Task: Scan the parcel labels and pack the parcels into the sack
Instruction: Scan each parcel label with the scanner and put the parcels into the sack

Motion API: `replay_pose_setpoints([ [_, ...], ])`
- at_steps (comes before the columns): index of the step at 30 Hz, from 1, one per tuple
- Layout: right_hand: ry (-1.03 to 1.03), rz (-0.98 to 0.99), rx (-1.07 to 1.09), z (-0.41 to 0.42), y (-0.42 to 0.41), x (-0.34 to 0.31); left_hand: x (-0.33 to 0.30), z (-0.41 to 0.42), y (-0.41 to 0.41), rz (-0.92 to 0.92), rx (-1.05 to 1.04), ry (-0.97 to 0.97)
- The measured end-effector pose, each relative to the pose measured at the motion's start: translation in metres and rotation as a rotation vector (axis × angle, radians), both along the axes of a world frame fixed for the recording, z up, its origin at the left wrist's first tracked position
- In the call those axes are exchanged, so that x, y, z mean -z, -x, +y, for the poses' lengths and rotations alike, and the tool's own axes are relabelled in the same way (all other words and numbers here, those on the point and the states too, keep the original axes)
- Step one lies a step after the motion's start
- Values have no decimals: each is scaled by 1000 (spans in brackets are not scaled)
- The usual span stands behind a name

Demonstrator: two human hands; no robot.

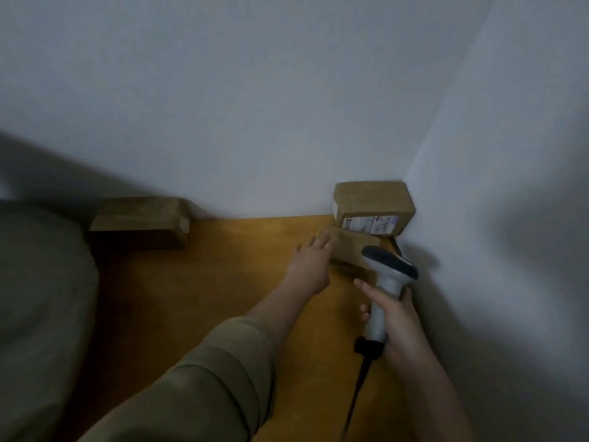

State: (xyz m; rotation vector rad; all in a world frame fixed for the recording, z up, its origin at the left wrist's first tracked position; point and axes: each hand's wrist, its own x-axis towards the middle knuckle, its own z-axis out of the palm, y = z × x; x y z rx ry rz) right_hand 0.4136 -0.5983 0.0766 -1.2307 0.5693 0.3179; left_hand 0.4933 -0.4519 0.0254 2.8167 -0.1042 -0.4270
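At the far left a grey-green sack (41, 298) bulges into view, its surface blurred and its mouth not visible. Just beside it, against the pale wall (255, 106), lies a flat brown parcel (140, 223) in shadow on the yellow-brown wooden surface (197, 282); whether sack and parcel touch cannot be told. Toward the middle, an olive sleeve (197, 378) runs up from the bottom edge to a bare forearm, and the left hand (310, 266) stretches forward with its fingers straight and slightly spread, holding nothing; its fingertips reach the near left corner of a low brown parcel (350, 250), though motion blur makes it unclear whether they actually touch it. That low parcel sits in the corner where the 2 walls meet, and a second, boxier parcel (373, 202) stands on top of it, pushed against both walls, with a white printed label (369, 225) on the face turned toward the camera; the print is too blurred to read. To the right, the right hand (395, 320) is curled round the white handle of a barcode scanner (387, 282), thumb and fingers wrapped about the grip, the dark-topped head pointing toward the stacked parcels. A black cable (357, 393) drops from the base of the handle to the bottom edge.
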Motion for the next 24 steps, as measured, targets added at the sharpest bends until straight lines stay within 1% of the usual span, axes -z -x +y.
replay_pose_setpoints([
  [2, 27, 6, 6, -5, -5, 17, 18, -5, -20, 25, 22, -53],
  [5, 30, 44, 41, -10, -11, 39, 37, -8, -38, 78, 15, -68],
  [7, 46, 55, 56, -10, -14, 52, 46, -7, -41, 56, 51, -75],
  [10, 37, 71, 91, -8, -16, 65, 58, -3, -36, 64, 152, -102],
  [13, 25, 88, 125, -6, -15, 67, 66, 4, -25, 21, 153, -100],
  [15, 31, 93, 133, -4, -12, 65, 66, 8, -11, 28, 122, -72],
  [17, 35, 85, 132, -2, -8, 57, 63, 13, 9, 54, 52, -16],
  [21, 9, 24, 96, 1, 2, 33, 52, 30, 53, 125, -172, 55],
  [22, 0, 5, 81, 2, 5, 27, 48, 37, 65, 164, -258, 139],
  [23, -1, -14, 63, 3, 9, 20, 45, 43, 77, 235, -374, 289],
  [24, 2, -33, 45, 5, 13, 14, 41, 50, 90, 338, -515, 483],
])
